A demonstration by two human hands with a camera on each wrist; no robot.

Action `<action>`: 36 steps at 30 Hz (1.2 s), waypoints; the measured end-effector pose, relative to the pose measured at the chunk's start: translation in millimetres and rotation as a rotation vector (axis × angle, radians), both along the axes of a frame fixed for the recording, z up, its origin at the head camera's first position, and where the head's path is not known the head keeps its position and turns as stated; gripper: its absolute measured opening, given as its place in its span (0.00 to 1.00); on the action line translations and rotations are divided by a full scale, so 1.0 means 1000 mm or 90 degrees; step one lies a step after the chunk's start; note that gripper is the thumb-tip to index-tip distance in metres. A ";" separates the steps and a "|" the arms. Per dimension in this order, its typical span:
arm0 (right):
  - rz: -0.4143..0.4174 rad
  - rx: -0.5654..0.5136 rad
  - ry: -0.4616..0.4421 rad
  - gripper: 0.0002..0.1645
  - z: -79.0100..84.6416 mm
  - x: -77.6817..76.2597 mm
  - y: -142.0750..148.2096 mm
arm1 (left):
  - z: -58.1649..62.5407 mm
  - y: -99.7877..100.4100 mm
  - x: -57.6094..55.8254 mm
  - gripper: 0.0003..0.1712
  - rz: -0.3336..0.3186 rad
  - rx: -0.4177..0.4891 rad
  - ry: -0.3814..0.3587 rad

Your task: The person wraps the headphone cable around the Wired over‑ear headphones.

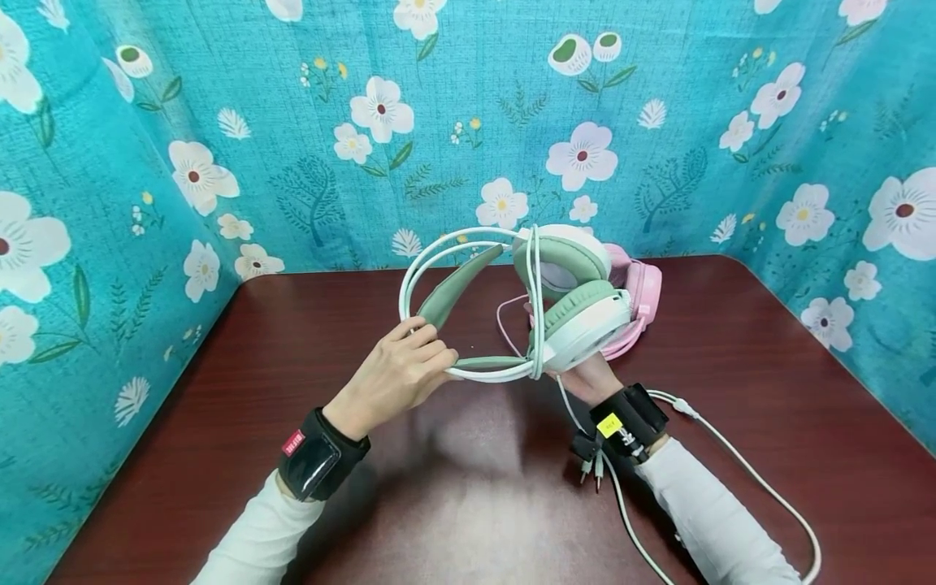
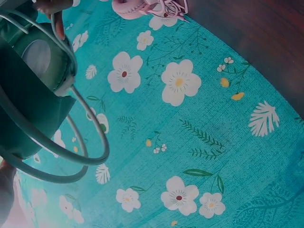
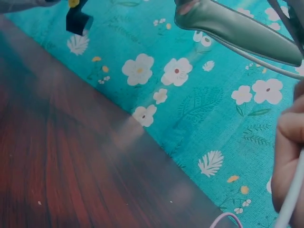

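Observation:
White-and-green over-ear headphones (image 1: 588, 337) are held up above the table, tilted on their side with the ear cups to the right. My left hand (image 1: 400, 366) grips the double-wire headband, where a green padded strap (image 1: 457, 288) runs inside the frame. Behind the ear cups, my right hand (image 1: 588, 378) holds the headphones from below, its fingers largely hidden. White cable (image 1: 539, 301) loops around the frame beside the cups. In the right wrist view, part of the right hand (image 3: 290, 142) shows with the cable passing in front of it.
Pink headphones (image 1: 643, 292) lie at the back of the dark wooden table (image 1: 292, 349), partly behind the white pair. A loose white cable (image 1: 760, 475) trails to the right, and plugs (image 1: 598, 470) dangle by the right wrist. Floral turquoise cloth (image 1: 453, 122) surrounds the table.

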State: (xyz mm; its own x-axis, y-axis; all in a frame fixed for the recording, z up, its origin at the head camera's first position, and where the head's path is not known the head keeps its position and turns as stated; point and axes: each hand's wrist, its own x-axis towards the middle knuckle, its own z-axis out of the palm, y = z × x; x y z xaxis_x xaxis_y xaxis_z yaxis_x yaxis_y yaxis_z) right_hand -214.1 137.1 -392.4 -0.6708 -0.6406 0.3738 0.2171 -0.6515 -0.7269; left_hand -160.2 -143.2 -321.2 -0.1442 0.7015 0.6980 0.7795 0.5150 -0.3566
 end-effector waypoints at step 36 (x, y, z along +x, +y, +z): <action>-0.036 0.193 0.131 0.12 0.004 0.017 0.002 | -0.005 -0.009 0.000 0.23 0.029 0.010 0.007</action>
State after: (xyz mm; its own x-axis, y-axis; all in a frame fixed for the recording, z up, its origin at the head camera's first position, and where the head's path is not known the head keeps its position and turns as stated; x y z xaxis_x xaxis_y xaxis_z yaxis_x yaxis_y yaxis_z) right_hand -197.5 139.5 -388.2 -0.6393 -0.7068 0.3028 0.0163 -0.4062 -0.9137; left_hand -160.6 -152.0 -325.9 -0.1680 0.6832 0.7106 0.7518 0.5550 -0.3559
